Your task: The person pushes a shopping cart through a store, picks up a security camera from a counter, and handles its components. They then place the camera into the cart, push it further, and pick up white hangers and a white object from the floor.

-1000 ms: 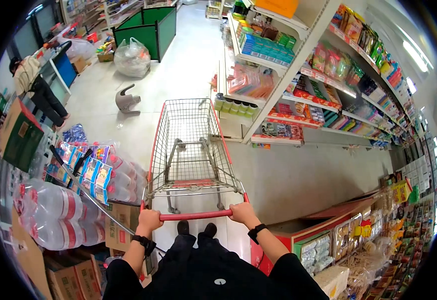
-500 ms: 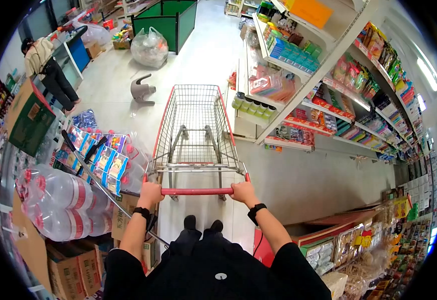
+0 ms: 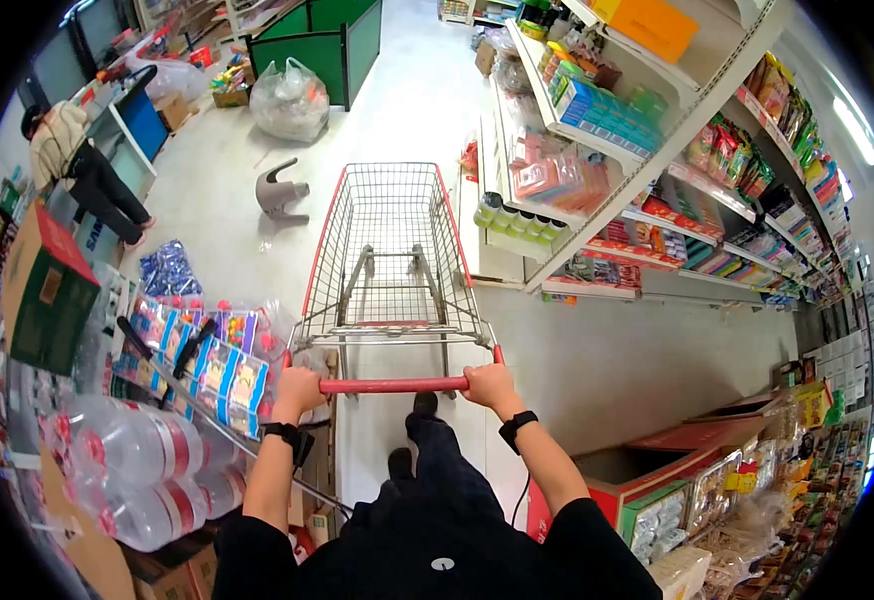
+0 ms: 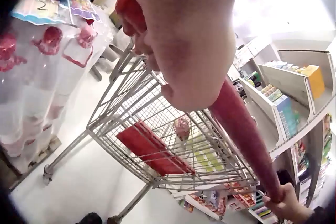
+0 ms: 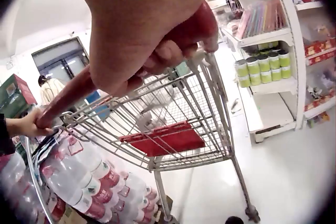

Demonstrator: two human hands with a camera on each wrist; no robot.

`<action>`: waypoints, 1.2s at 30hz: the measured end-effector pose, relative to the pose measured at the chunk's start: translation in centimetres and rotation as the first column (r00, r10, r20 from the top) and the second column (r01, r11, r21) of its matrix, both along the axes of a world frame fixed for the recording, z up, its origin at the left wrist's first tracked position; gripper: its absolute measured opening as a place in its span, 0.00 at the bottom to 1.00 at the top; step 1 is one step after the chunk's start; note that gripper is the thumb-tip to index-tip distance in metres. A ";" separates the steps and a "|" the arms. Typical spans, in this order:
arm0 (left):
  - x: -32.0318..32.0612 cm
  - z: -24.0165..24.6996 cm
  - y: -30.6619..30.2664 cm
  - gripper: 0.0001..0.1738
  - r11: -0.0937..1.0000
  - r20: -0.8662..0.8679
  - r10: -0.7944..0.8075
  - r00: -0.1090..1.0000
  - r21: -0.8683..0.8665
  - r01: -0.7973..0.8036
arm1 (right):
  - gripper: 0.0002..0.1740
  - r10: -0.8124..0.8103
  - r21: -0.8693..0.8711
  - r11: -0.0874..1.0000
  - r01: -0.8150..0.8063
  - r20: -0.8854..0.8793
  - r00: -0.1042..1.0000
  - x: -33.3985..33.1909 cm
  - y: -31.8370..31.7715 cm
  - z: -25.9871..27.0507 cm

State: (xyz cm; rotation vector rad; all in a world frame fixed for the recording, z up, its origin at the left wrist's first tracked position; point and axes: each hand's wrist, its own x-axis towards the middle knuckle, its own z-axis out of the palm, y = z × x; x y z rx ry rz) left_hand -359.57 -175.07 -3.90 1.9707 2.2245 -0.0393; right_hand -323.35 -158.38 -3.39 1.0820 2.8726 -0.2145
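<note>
A wire shopping cart (image 3: 393, 327) with red trim stands before me, floor showing through its mesh. My left hand (image 3: 299, 390) grips the left end of its red handlebar (image 3: 394, 385), and my right hand (image 3: 492, 388) grips the right end. Both arms reach forward, a dark band at each wrist. From the left wrist view, my left hand (image 4: 184, 40) wraps over the bar, with the right hand (image 4: 287, 205) at its far end. Fingers of my right hand (image 5: 142, 35) curl under the bar in the right wrist view. A red panel (image 5: 163, 140) hangs at the basket's near end.
Large bottle packs (image 3: 142, 450) and hanging snack packets (image 3: 192, 355) flank the cart's left. Goods shelves (image 3: 557, 225) rise at right, red boxes (image 3: 657, 450) nearer me. Ahead lie a grey curved object (image 3: 282, 190), a stuffed plastic bag (image 3: 290, 100) and green panels (image 3: 307, 55). A person (image 3: 67, 150) bends at left.
My feet go from side by side to one ahead of the other. The handlebar sits farther from my body than a second ago. Both hands keep their grip.
</note>
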 end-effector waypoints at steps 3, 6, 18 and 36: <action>-2.7 -0.7 2.8 0.11 1.000 -0.021 -0.003 1.000 -0.018 0.003 | 0.14 -0.011 -0.014 1.000 0.011 -0.009 1.000 -2.1 2.6 -1.0; -5.4 -0.7 6.1 0.11 1.000 -0.010 0.008 1.000 0.003 -0.008 | 0.15 -0.024 -0.042 0.999 0.023 -0.021 1.000 -4.4 5.7 -0.9; -9.7 -0.4 19.7 0.12 1.000 -0.056 0.004 0.998 -0.023 -0.005 | 0.15 -0.002 -0.089 0.996 0.004 0.031 1.000 -10.0 21.3 -0.6; -26.8 -0.7 46.4 0.10 0.996 -0.020 -0.073 0.997 0.049 0.074 | 0.14 -0.099 0.029 0.995 0.099 0.013 0.995 -25.5 43.8 -0.6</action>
